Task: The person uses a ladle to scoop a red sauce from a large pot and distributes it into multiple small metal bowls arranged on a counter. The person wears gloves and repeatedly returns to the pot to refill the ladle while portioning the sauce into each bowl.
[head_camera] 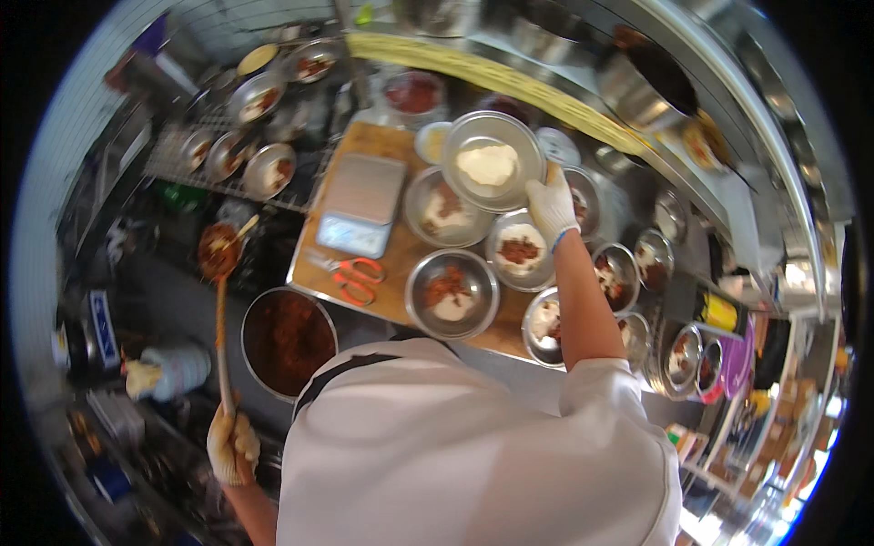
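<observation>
My left hand (232, 445), in a pale glove, grips the lower end of a long-handled ladle (221, 327). Red-brown sauce coats the ladle's head, where a small pale handle or stick also shows. Just right of it on the floor side stands a large pot (243, 351) with dark red sauce inside. My gloved right hand (552, 206) holds the rim of a metal bowl (495, 194) containing white powder. That bowl is over the wooden board (365, 140), above other metal bowls. Among them, one bowl (416, 317) at the near edge contains red sauce and white powder.
A kitchen scale (365, 188) and orange-handled scissors (358, 280) lie on the board's left. More filled bowls crowd the right side and a wire rack (167, 160) at left. Large pots (645, 95) line the shelf behind a yellow strip (491, 75).
</observation>
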Demonstrator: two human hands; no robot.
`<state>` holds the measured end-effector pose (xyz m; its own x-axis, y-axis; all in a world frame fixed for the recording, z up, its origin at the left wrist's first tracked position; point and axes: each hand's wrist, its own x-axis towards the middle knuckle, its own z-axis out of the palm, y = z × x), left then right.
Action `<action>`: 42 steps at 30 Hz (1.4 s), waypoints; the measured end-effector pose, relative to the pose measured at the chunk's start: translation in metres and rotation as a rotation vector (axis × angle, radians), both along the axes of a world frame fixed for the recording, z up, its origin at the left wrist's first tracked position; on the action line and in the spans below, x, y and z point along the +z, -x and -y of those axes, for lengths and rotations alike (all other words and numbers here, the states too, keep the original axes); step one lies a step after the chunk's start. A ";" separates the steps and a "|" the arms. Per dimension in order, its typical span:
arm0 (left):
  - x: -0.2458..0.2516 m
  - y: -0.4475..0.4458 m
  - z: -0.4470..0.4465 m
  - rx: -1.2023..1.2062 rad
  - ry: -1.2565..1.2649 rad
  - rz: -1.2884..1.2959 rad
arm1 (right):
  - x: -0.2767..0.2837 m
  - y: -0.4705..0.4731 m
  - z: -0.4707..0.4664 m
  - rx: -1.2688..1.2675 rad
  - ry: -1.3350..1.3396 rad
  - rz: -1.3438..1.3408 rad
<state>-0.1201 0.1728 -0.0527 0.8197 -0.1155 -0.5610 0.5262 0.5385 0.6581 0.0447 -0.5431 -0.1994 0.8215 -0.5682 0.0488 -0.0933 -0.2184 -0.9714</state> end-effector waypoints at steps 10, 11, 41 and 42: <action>-0.023 0.054 -0.019 0.082 -0.076 -0.079 | -0.066 -0.146 -0.188 0.264 0.200 -0.446; -0.025 0.066 -0.020 0.107 -0.090 -0.094 | -0.060 -0.146 -0.205 0.251 0.196 -0.486; -0.104 0.116 -0.155 0.078 -0.102 -0.147 | -0.021 0.011 -0.368 0.647 0.853 -0.707; -0.105 0.116 -0.160 0.076 -0.093 -0.149 | -0.007 0.008 -0.371 0.632 0.823 -0.711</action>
<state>-0.2364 0.3327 -0.1581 0.7313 0.0019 -0.6821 0.5815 0.5209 0.6249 0.0364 -0.1725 -0.2064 0.9285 -0.0782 -0.3631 -0.1974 -0.9320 -0.3040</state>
